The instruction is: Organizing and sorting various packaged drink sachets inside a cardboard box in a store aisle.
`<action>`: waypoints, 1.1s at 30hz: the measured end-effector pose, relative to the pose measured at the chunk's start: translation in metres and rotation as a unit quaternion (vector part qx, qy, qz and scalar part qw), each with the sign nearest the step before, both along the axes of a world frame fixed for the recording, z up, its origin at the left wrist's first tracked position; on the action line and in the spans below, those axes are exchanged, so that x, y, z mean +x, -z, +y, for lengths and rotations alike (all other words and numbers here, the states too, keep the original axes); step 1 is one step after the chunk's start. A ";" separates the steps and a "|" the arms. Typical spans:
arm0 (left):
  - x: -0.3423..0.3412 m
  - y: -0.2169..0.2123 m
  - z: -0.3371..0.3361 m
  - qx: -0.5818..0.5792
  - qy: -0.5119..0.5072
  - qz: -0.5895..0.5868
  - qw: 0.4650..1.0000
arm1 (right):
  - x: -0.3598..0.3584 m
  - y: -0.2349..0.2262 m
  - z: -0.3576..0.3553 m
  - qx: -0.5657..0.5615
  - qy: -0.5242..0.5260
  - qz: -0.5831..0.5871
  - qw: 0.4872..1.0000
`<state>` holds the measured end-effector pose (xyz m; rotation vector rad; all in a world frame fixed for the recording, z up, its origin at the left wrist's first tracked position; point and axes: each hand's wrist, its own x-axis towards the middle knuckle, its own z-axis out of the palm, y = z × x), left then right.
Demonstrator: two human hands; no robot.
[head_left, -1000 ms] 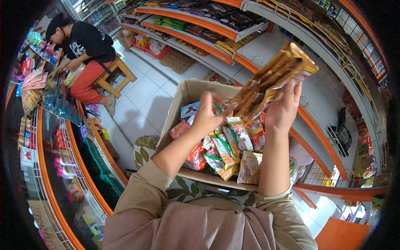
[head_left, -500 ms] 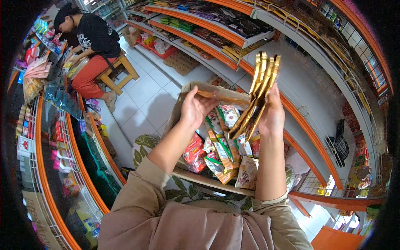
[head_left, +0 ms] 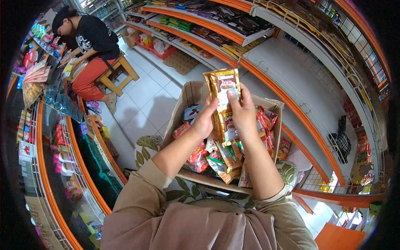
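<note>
A stack of joined gold-and-brown coffee sachets [head_left: 222, 83] stands upright over an open cardboard box [head_left: 188, 100], its printed front turned toward me. My right hand [head_left: 243, 116] grips the right edge, the thumb across the front. Along the left edge, my left hand [head_left: 205, 119] closes on the same stack. Below, the box is filled with assorted packets: red ones [head_left: 196, 157] at the left, green, orange and white sachets [head_left: 223, 164] near the front, and more red sachets [head_left: 268, 125] at the right. My forearms and the stack hide part of the contents.
The box rests on a leaf-patterned surface [head_left: 183, 189]. Orange-edged shelves [head_left: 287, 108] of packets run along the right, and others [head_left: 75, 154] along the left. At the far left, a person [head_left: 93, 41] sits on a wooden stool [head_left: 118, 73], handling packets.
The coffee sachets have come left and down, from fanned edge-on in my right hand to a neat stack facing me. My left hand, open before, now holds their left side.
</note>
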<state>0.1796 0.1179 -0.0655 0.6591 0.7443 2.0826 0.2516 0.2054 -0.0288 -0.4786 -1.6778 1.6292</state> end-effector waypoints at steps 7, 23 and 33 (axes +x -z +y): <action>0.008 0.006 0.001 -0.067 -0.066 -0.039 0.995 | 0.001 0.007 -0.001 0.299 0.117 -0.167 0.932; 0.004 0.006 0.002 -0.145 -0.153 -0.027 0.977 | 0.007 -0.013 0.000 0.062 -0.068 -0.317 0.944; 0.014 0.040 0.005 -0.153 0.058 0.260 0.952 | 0.046 -0.025 0.067 -0.160 -0.152 -0.123 0.968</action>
